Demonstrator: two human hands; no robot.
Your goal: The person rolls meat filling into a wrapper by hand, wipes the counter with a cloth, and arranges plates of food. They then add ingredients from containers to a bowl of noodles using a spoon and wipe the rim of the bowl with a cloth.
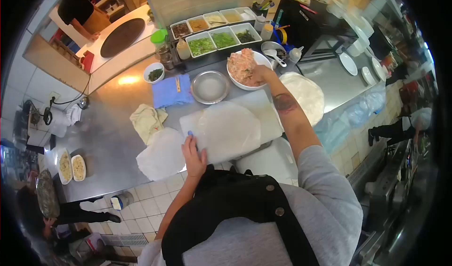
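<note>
Wrapper [230,129], thin, round and pale, lies flat on the white cutting board [263,107]. The board sits on the shiny metal counter [113,125], right in front of the person.

The left hand [194,155] rests on the near left edge of the wrapper. Its fingers lie flat and close together on the sheet and grip nothing.

The right hand [261,72] is stretched out over the far side of the board. It dips into the white bowl [240,86], which is full of pink chopped filling [241,64]. The fingers bend down into the filling. I cannot tell if they are pinching any of it.

A round metal dish [210,87] sits just to the left of the bowl, and a blue cloth [172,91] lies beside that. A crumpled tan cloth [147,120] lies left of the board. One more pale sheet [162,155] hangs over the near edge of the counter, close to the left hand. A pile of sheets [306,94] sits to the right of the board, near the right arm.

Behind the bowl are trays of chopped greens [212,41]. A small bowl of greens [154,73] stands farther left.
</note>
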